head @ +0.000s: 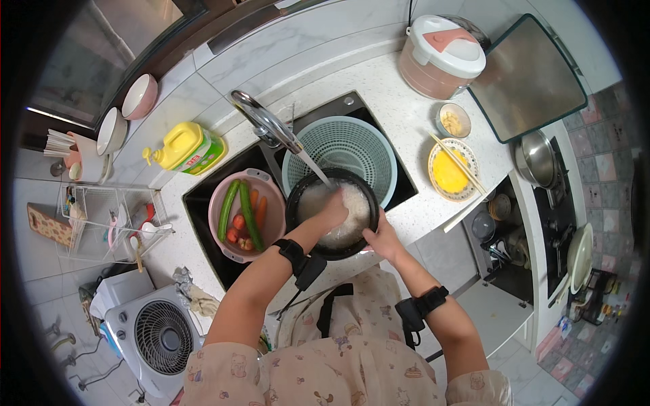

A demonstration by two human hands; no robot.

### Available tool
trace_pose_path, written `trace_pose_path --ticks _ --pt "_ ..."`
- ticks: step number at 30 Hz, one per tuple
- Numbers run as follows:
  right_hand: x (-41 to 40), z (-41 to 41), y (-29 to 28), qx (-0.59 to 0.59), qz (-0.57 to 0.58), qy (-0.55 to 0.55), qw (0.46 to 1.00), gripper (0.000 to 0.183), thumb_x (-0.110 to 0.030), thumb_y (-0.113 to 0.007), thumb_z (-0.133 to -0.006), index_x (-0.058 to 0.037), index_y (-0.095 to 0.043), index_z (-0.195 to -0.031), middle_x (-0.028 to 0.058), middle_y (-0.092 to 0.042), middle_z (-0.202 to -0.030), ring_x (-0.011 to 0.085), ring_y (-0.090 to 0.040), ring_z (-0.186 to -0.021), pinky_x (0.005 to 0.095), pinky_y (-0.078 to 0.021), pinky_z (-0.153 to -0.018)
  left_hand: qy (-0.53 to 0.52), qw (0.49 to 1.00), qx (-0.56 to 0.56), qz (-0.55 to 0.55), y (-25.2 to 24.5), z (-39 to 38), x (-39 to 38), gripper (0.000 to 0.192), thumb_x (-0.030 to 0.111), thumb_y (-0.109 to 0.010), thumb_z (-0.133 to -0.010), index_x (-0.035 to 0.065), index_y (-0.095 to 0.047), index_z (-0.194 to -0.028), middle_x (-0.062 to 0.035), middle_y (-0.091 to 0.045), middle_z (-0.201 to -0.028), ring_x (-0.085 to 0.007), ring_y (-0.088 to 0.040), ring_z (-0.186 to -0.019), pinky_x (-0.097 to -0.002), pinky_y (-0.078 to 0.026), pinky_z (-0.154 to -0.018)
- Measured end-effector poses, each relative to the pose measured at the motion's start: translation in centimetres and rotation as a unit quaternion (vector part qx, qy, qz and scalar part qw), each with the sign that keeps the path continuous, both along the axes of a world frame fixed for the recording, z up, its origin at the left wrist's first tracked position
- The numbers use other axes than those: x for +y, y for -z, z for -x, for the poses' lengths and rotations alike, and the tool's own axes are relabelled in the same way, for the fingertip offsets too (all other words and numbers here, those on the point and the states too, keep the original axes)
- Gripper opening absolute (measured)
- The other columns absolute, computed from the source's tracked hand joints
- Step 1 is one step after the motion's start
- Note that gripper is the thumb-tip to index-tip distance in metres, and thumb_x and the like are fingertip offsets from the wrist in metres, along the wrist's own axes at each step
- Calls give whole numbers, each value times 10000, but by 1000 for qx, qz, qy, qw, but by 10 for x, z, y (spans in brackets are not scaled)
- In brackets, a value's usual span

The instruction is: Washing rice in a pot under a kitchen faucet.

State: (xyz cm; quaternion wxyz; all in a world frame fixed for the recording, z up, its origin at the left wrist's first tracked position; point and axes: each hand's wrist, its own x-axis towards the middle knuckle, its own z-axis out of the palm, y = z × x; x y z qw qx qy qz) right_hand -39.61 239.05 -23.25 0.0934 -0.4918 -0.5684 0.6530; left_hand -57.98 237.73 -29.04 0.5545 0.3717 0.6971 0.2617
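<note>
A black inner pot holds white rice under cloudy water. My left hand reaches into it, its fingertips hidden in the water and rice. On the pot's near right side, my right hand grips the rim, thumb over the edge. A water stream falls from the chrome faucet into the pot beside my left hand. Behind the pot, partly covered by it, a pale blue-green colander sits in the right sink bowl.
In the left sink bowl, a pink basin holds green gourds, carrots and reddish round vegetables. A yellow detergent bottle stands behind it. To the right are a bowl of beaten egg with chopsticks across it, a small bowl and a pink-white rice cooker.
</note>
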Motion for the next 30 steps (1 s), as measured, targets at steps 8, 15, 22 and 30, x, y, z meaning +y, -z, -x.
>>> trace_pose_path --ticks 8,15,22,30 --pt "1 6 -19 -9 -16 -13 1000 733 -85 -537 -814 -170 -191 -1455 291 -616 -1033 353 -679 -762 392 -560 -680 222 877 421 -68 -52 25 -14 564 189 -569 -840 78 -399 -1367 -233 -500 -1226 -418 -472 -1166 -477 -391 -997" --pt "3 7 -13 -33 -67 -34 997 741 -94 -541 -810 -182 -185 -1454 294 -621 -1017 388 -666 -821 413 -550 -724 72 982 157 -80 -20 10 -3 689 340 -625 -858 24 -345 -1402 -235 -426 -1370 -377 -422 -1270 -419 -372 -1034" --pt "3 5 4 -19 -71 -17 997 709 -123 -550 -804 -176 -227 -1433 289 -610 -1068 451 -593 -1015 438 -480 -863 24 996 -79 27 -9 -7 -1 646 192 -571 -895 6 -285 -1443 -187 -420 -1406 -277 -408 -1300 -345 -344 -1049" --pt "0 4 5 -5 -59 -3 998 713 -126 -548 -801 -178 -225 -1435 291 -607 -1073 451 -599 -993 438 -489 -848 55 988 -87 113 -8 -4 0 565 -30 -432 -847 5 -364 -1407 -164 -470 -1348 -255 -464 -1225 -353 -394 -970"
